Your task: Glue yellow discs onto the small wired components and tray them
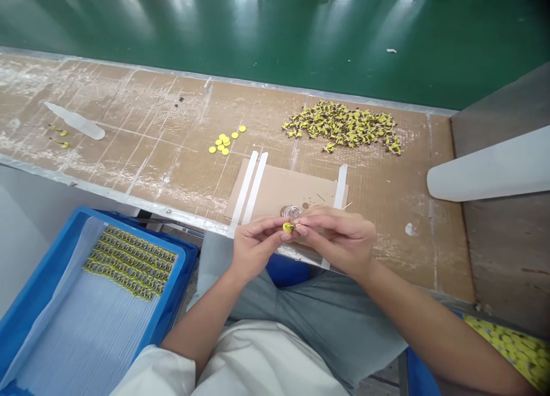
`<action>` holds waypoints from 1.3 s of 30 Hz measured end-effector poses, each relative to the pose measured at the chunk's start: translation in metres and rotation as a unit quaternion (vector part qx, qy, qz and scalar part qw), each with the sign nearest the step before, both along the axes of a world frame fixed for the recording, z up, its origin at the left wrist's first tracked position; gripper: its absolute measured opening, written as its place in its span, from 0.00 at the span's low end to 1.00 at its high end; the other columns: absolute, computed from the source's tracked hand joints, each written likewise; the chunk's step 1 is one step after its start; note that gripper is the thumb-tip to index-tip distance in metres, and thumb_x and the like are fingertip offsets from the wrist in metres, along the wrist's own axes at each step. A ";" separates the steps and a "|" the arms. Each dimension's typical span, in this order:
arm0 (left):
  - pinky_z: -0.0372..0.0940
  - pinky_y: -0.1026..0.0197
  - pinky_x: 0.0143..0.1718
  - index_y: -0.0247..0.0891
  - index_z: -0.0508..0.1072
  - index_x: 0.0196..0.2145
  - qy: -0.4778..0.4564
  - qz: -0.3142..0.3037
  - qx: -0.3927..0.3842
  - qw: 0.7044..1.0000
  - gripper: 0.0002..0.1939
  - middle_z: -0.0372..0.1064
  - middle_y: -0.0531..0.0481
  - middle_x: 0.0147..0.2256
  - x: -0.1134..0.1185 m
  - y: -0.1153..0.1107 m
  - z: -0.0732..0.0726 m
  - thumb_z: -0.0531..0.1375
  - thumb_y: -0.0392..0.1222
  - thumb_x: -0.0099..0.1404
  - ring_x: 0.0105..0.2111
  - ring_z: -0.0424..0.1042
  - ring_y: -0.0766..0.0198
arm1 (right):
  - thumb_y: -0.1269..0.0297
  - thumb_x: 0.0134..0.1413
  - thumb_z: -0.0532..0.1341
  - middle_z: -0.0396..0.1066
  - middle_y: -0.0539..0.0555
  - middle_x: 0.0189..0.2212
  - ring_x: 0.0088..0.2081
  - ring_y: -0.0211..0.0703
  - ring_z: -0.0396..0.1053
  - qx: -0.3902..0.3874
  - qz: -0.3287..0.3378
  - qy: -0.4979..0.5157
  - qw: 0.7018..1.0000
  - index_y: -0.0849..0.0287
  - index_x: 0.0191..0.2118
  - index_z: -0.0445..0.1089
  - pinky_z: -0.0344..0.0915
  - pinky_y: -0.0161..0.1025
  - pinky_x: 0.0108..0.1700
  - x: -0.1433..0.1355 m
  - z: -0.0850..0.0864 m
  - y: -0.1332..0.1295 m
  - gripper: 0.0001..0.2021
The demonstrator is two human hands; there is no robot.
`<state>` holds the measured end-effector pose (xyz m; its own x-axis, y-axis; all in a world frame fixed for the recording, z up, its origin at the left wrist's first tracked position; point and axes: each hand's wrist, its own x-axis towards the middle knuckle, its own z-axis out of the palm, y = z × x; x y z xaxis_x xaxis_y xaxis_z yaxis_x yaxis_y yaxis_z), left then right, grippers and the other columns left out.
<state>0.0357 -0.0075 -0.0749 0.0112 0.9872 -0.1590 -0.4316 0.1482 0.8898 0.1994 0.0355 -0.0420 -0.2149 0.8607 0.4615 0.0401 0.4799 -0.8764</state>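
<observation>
My left hand [254,244] is closed on a small yellow disc [287,227] at the table's front edge. From the other side my right hand [337,234] pinches a small dark and yellow part that meets the disc; its shape is mostly hidden by the fingers. Just behind the fingertips sits a small clear glass dish [291,211] on a taped cardboard sheet [283,187]. Several loose yellow discs [222,140] lie beyond the sheet to the left. A large pile of small yellow and dark pieces [344,124] is at the back right.
A white bottle [77,121] lies at the left near two small yellow pieces. A blue tray [177,281] holds rows of yellow pieces below left. At right are a white tube [490,164] and a bin of yellow pieces [515,347].
</observation>
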 end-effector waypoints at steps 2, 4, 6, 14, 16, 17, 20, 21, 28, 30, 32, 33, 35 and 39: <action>0.76 0.58 0.40 0.40 0.82 0.39 -0.003 0.001 0.003 1.000 0.13 0.78 0.46 0.39 0.000 0.000 0.001 0.71 0.39 0.54 0.37 0.79 0.58 | 0.74 0.48 0.69 0.80 0.54 0.30 0.31 0.46 0.78 0.004 0.003 0.003 1.000 0.53 0.36 0.80 0.77 0.42 0.36 0.000 0.000 0.000 0.09; 0.76 0.59 0.40 0.41 0.82 0.39 -0.004 0.002 0.008 1.000 0.13 0.78 0.46 0.38 0.000 0.001 0.002 0.71 0.38 0.54 0.36 0.79 0.58 | 0.75 0.48 0.69 0.80 0.54 0.30 0.31 0.46 0.78 0.008 0.004 0.005 1.000 0.53 0.36 0.80 0.77 0.42 0.36 0.000 0.000 0.000 0.10; 0.76 0.60 0.39 0.41 0.82 0.39 -0.002 0.004 0.010 1.000 0.12 0.78 0.46 0.38 0.001 0.001 0.003 0.71 0.38 0.54 0.36 0.78 0.59 | 0.75 0.48 0.69 0.80 0.54 0.30 0.31 0.46 0.78 0.010 0.002 0.006 1.000 0.53 0.36 0.80 0.77 0.41 0.35 0.000 -0.001 0.000 0.10; 0.75 0.61 0.39 0.42 0.83 0.39 0.011 0.009 0.028 1.000 0.12 0.78 0.46 0.38 0.000 0.000 0.002 0.71 0.37 0.54 0.37 0.78 0.60 | 0.79 0.46 0.68 0.80 0.55 0.31 0.31 0.45 0.78 -0.001 0.015 0.020 1.000 0.54 0.36 0.80 0.77 0.41 0.35 0.000 -0.001 0.000 0.13; 0.74 0.63 0.39 0.42 0.82 0.40 0.017 0.008 0.040 0.999 0.13 0.78 0.46 0.38 0.000 0.000 0.001 0.71 0.36 0.55 0.37 0.77 0.61 | 0.80 0.46 0.68 0.80 0.55 0.31 0.32 0.45 0.78 0.004 0.019 0.022 1.000 0.54 0.37 0.79 0.77 0.41 0.36 0.000 -0.001 0.000 0.13; 0.74 0.63 0.39 0.42 0.82 0.40 0.022 0.009 0.047 0.999 0.13 0.78 0.46 0.38 0.000 0.000 0.001 0.70 0.36 0.55 0.37 0.77 0.61 | 0.80 0.46 0.68 0.80 0.55 0.31 0.32 0.45 0.78 0.006 0.020 0.021 1.000 0.55 0.37 0.79 0.77 0.41 0.36 0.000 -0.001 0.000 0.13; 0.72 0.64 0.38 0.42 0.82 0.40 0.038 0.014 0.066 0.997 0.13 0.78 0.47 0.37 -0.001 0.000 0.000 0.71 0.35 0.55 0.37 0.77 0.62 | 0.79 0.47 0.68 0.80 0.56 0.31 0.32 0.45 0.78 0.012 0.023 0.018 1.000 0.56 0.37 0.79 0.77 0.41 0.36 0.000 -0.001 0.000 0.12; 0.72 0.65 0.38 0.42 0.82 0.40 0.041 0.016 0.071 0.996 0.13 0.78 0.47 0.36 -0.001 0.001 0.000 0.71 0.35 0.55 0.37 0.77 0.62 | 0.80 0.46 0.68 0.80 0.56 0.31 0.32 0.45 0.78 0.015 0.024 0.018 0.999 0.56 0.37 0.79 0.77 0.41 0.36 0.000 -0.001 0.000 0.13; 0.71 0.65 0.38 0.45 0.82 0.41 0.039 0.014 0.081 0.996 0.15 0.78 0.48 0.36 -0.002 0.000 -0.003 0.70 0.34 0.56 0.37 0.76 0.64 | 0.81 0.46 0.68 0.80 0.57 0.31 0.31 0.46 0.78 0.026 0.020 0.019 0.999 0.57 0.37 0.79 0.76 0.41 0.35 -0.001 -0.001 0.000 0.14; 0.71 0.65 0.37 0.46 0.81 0.41 0.042 0.017 0.083 0.995 0.15 0.77 0.48 0.36 -0.002 -0.001 -0.004 0.70 0.34 0.55 0.37 0.76 0.64 | 0.81 0.46 0.68 0.80 0.57 0.31 0.31 0.45 0.78 0.025 0.017 0.015 0.999 0.57 0.37 0.79 0.76 0.41 0.35 -0.001 -0.001 0.000 0.13; 0.70 0.66 0.36 0.46 0.81 0.42 0.049 0.021 0.093 0.994 0.16 0.77 0.48 0.36 -0.001 -0.001 -0.004 0.70 0.34 0.56 0.36 0.75 0.65 | 0.80 0.46 0.68 0.80 0.57 0.31 0.31 0.45 0.78 0.023 0.015 0.009 1.000 0.56 0.36 0.79 0.77 0.41 0.35 0.000 0.000 0.000 0.12; 0.70 0.66 0.35 0.46 0.81 0.42 0.055 0.023 0.099 0.993 0.16 0.77 0.48 0.36 -0.001 -0.001 -0.004 0.70 0.33 0.56 0.36 0.75 0.66 | 0.80 0.46 0.68 0.80 0.56 0.31 0.32 0.45 0.78 0.022 0.015 0.006 1.000 0.56 0.36 0.79 0.77 0.40 0.35 0.000 0.000 0.000 0.12; 0.70 0.67 0.35 0.47 0.81 0.43 0.068 0.026 0.113 0.991 0.16 0.77 0.49 0.36 -0.001 -0.001 -0.004 0.69 0.33 0.56 0.35 0.75 0.66 | 0.79 0.47 0.68 0.80 0.57 0.31 0.32 0.45 0.78 0.018 0.017 0.001 1.000 0.57 0.36 0.79 0.77 0.41 0.35 0.000 0.000 -0.001 0.12; 0.70 0.67 0.35 0.46 0.81 0.43 0.089 0.032 0.127 0.987 0.16 0.77 0.49 0.35 0.000 0.000 -0.002 0.69 0.33 0.57 0.35 0.75 0.66 | 0.79 0.47 0.68 0.79 0.56 0.31 0.32 0.45 0.78 0.018 0.018 0.001 1.000 0.56 0.36 0.79 0.77 0.41 0.35 0.001 -0.001 -0.001 0.12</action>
